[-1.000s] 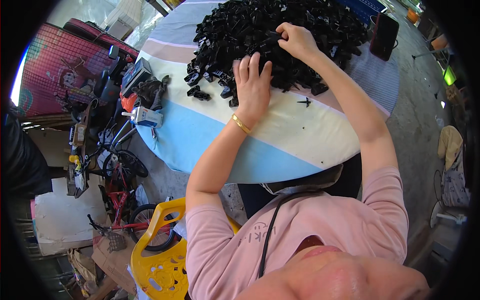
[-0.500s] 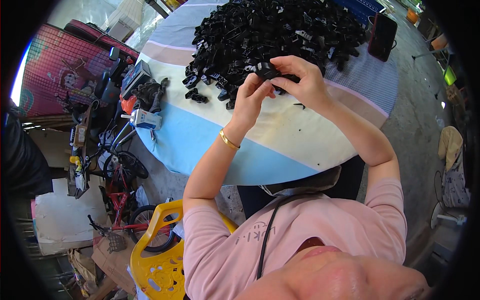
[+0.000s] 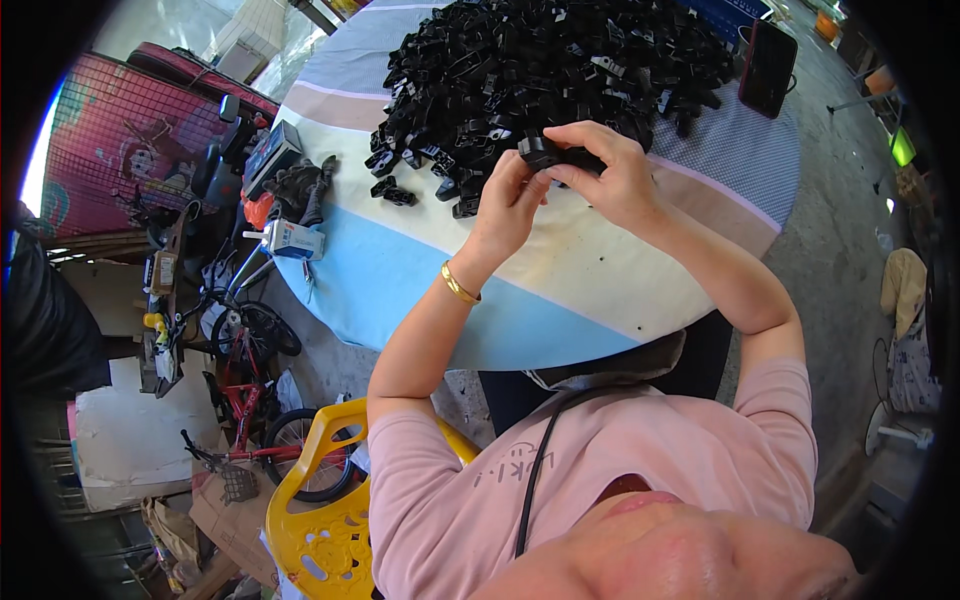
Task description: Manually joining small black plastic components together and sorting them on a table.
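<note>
Between my two hands, over the near edge of a heap of black plastic parts (image 3: 560,75), is a small black plastic part (image 3: 540,151) with a rounded end. My left hand (image 3: 508,203) pinches it from the left, thumb and fingers closed. Coming from the right, my right hand (image 3: 618,178) has its thumb and forefinger closed about its dark right side. Its exact shape is partly covered by my fingers. A stray black part (image 3: 393,191) lies on the cloth left of my left hand.
The round table wears a striped tablecloth (image 3: 430,310). A phone (image 3: 768,70) stands at the far right, by a blue basket (image 3: 728,18). On the left edge are a small carton (image 3: 296,240), a dark glove-like bundle (image 3: 300,188) and a blue box (image 3: 272,158). A yellow chair (image 3: 325,520) stands lower left.
Both hands and the black part have shifted slightly to the right and nearer. A small dark sliver below my right hand no longer shows.
</note>
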A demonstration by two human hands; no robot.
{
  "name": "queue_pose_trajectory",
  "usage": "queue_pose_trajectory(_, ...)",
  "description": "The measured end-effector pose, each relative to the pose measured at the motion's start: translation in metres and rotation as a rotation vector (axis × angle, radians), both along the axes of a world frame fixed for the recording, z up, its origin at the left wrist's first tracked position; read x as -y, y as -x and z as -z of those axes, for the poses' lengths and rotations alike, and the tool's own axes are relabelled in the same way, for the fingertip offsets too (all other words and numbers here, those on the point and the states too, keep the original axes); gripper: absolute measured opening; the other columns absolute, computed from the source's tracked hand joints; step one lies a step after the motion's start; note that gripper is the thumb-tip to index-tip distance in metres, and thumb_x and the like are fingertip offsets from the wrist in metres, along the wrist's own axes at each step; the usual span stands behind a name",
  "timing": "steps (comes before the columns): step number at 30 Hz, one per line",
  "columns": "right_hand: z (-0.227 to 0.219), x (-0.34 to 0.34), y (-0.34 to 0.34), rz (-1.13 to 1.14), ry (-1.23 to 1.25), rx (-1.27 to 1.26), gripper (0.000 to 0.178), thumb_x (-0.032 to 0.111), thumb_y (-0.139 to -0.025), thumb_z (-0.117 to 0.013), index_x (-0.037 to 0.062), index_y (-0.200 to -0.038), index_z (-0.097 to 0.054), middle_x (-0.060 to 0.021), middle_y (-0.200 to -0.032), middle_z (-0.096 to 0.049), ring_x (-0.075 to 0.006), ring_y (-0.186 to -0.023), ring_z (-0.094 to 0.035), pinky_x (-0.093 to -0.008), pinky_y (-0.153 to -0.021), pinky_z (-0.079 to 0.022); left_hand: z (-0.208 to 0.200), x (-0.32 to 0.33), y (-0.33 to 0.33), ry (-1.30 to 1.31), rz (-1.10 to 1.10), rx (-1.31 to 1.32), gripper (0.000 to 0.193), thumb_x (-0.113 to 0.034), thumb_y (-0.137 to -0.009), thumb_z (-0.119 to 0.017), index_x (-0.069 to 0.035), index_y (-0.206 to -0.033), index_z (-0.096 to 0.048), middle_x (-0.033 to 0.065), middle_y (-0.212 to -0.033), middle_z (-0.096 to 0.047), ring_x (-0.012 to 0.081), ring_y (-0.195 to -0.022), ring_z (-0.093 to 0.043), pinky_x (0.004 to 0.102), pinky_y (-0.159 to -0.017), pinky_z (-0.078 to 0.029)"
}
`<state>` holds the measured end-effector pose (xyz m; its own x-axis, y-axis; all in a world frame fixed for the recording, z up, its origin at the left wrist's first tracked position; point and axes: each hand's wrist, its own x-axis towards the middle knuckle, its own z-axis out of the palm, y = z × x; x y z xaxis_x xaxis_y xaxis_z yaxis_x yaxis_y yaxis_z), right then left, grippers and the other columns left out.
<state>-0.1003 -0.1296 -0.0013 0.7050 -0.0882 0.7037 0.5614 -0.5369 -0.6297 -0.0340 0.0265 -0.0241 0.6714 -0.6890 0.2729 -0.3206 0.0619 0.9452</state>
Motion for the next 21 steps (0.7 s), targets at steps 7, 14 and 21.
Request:
queue_pose_trajectory(7, 0.002, 0.000, 0.001, 0.095, 0.222, 0.147, 0.035, -0.001, -0.064, -0.071, 0.0041, -0.098, -0.062, -0.0074, -0.092, -0.062, -0.0251, -0.086, -0.058, -0.0336, -0.077, -0.048, -0.015, -0.001, 0.019, 0.270, -0.056, -0.417, 0.029, -0.006, -0.086, -0.059, 0.003, -0.113, -0.053, 0.0043, -0.101, -0.054, 0.0089, -0.083, -0.054, 0.0213, -0.071, -0.046)
queue_pose_trajectory(14, 0.010, -0.005, -0.002, 0.169, 0.413, 0.229, 0.033, 0.002, -0.064, -0.072, 0.0069, -0.096, -0.062, -0.0047, -0.087, -0.061, -0.0234, -0.082, -0.058, -0.0345, -0.076, -0.046, -0.010, -0.004, 0.013, 0.205, -0.150, -0.416, 0.028, -0.010, -0.086, -0.061, 0.004, -0.109, -0.057, 0.0044, -0.089, -0.063, 0.0090, -0.081, -0.058, 0.0207, -0.074, -0.048)
queue_pose_trajectory(21, -0.011, 0.066, -0.051, 0.038, -0.074, -0.159, 0.026, 0.023, -0.082, -0.063, 0.0034, -0.098, -0.064, -0.0101, -0.091, -0.064, -0.0218, -0.079, -0.062, -0.0296, -0.071, -0.049, -0.009, -0.014, 0.008, -0.409, 0.267, 0.010, 0.029, -0.016, -0.085, -0.062, -0.002, -0.110, -0.057, 0.0033, -0.084, -0.060, 0.0077, -0.073, -0.055, 0.0225, -0.068, -0.045)
